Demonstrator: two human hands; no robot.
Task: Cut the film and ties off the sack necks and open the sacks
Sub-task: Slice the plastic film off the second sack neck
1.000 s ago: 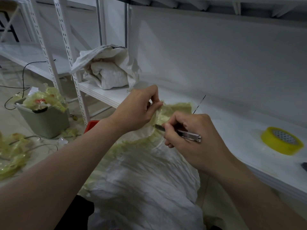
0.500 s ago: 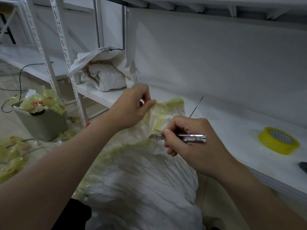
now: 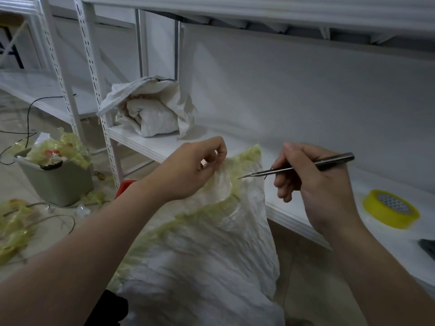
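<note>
Sack [image 3: 211, 267]: white, directly in front of you, against the shelf edge, with yellowish film [image 3: 247, 158] round its neck.
Your hands: left hand [image 3: 188, 170] pinches the neck's top edge; right hand [image 3: 313, 184] grips a slim knife [image 3: 329, 162], tip just beside the film.
Shelf [image 3: 287, 208]: white; yellow tape roll [image 3: 390, 209] to your right, crumpled second sack [image 3: 153, 114] further back.
Floor: green bin [image 3: 61, 184] stuffed with film scraps.

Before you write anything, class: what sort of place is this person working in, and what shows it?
Probably a storeroom or packing area: white metal shelving with slotted uprights, a large woven sack, and a bin stuffed with yellowish film.
</note>
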